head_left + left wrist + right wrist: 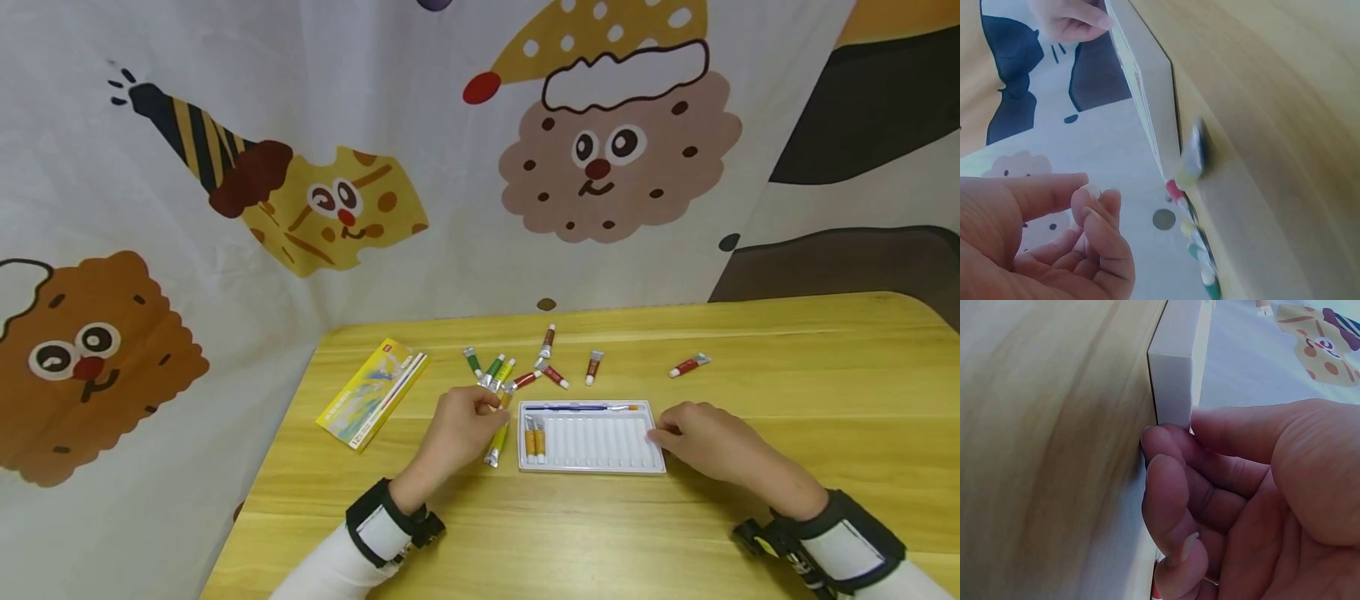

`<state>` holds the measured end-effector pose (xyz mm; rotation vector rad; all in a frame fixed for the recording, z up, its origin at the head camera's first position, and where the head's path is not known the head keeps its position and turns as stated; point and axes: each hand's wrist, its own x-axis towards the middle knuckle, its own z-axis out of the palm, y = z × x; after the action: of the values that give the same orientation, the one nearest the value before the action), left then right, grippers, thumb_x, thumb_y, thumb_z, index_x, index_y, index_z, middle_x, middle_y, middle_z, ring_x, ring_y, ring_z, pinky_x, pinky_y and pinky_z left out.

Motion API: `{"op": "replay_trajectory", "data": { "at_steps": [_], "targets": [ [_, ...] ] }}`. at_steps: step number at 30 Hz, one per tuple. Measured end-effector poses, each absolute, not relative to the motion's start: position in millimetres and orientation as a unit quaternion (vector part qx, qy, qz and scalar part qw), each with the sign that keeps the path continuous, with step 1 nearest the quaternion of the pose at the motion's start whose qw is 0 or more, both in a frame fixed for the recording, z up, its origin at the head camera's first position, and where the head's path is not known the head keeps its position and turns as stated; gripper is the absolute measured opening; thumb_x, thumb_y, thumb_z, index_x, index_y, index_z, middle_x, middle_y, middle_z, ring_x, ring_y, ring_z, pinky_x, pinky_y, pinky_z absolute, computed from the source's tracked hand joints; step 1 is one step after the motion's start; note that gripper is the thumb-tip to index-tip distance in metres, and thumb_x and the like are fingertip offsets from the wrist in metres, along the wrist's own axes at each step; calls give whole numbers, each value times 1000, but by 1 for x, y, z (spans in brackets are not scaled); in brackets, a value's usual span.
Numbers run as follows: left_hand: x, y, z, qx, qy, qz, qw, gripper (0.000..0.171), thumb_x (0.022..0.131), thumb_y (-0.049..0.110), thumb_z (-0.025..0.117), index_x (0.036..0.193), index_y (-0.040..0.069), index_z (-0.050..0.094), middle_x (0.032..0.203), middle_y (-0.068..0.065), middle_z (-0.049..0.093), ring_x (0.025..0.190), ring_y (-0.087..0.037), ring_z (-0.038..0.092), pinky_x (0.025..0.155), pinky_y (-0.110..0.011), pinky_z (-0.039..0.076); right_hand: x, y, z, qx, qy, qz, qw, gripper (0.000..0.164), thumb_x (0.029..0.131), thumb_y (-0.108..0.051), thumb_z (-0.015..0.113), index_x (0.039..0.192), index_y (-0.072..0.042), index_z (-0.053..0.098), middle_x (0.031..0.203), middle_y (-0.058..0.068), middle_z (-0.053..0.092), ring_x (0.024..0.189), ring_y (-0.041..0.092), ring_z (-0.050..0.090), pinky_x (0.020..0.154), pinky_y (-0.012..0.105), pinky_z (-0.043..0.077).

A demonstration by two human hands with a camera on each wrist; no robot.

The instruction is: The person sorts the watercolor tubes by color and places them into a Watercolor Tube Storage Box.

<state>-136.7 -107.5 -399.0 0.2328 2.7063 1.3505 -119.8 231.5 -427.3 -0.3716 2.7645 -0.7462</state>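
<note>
My left hand (pixel 463 423) pinches a small orange-yellow paint tube (pixel 506 399) left of the white plastic tray (pixel 592 468). Between the thumb and fingertips in the left wrist view, only its white cap (pixel 1093 190) shows. My right hand (pixel 708 440) grips the tray's right end, the thumb at its upper edge and fingers against the side wall (pixel 1171 387). Two ochre paint tubes (pixel 535 442) lie side by side in the tray's leftmost grooves. A blue-handled paintbrush (pixel 577 408) lies along its top slot. Just below the left hand is a yellow-green tube (pixel 497 446).
Behind the tray lie several loose paint tubes, among them green (pixel 472 362), red (pixel 555 375) and brown (pixel 548 342) ones. Another red tube (pixel 688 365) is farther right. A yellow paint box (pixel 371 393) lies at the left, and a printed cloth (pixel 450 275) hangs behind the table.
</note>
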Motion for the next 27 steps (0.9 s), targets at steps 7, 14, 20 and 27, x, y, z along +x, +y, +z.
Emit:
{"op": "replay_trajectory", "data": {
  "at_steps": [7, 14, 20, 27],
  "targets": [
    [-134, -91, -402, 96, 885, 452, 60, 12, 93, 10, 78, 96, 0, 75, 66, 2, 58, 53, -9, 49, 48, -22, 37, -120, 232, -428, -134, 949, -257, 121, 28, 100, -18, 71, 74, -15, 59, 63, -5, 39, 57, 13, 40, 55, 26, 28],
    [-133, -68, -402, 110, 887, 441, 84, 10, 89, 8, 79, 82, 2, 75, 61, 4, 58, 51, -8, 47, 45, -22, 34, -119, 233, -427, -135, 949, -259, 119, 27, 99, -17, 71, 75, -15, 60, 63, -5, 39, 57, 13, 40, 55, 26, 27],
    [-134, -58, -407, 111, 898, 410, 114, 29, 89, 9, 77, 61, 9, 67, 49, 9, 48, 41, -7, 39, 39, -21, 27, -119, 233, -428, -138, 948, -260, 117, 29, 100, -17, 70, 73, -16, 58, 63, -6, 39, 56, 12, 40, 55, 26, 27],
    [-132, -54, -408, 102, 907, 387, 132, 48, 90, 11, 75, 49, 13, 50, 45, 10, 35, 40, -7, 33, 39, -21, 20, -120, 232, -429, -136, 949, -257, 119, 25, 100, -16, 71, 76, -15, 62, 63, -5, 41, 57, 12, 41, 55, 26, 28]
  ]
}}
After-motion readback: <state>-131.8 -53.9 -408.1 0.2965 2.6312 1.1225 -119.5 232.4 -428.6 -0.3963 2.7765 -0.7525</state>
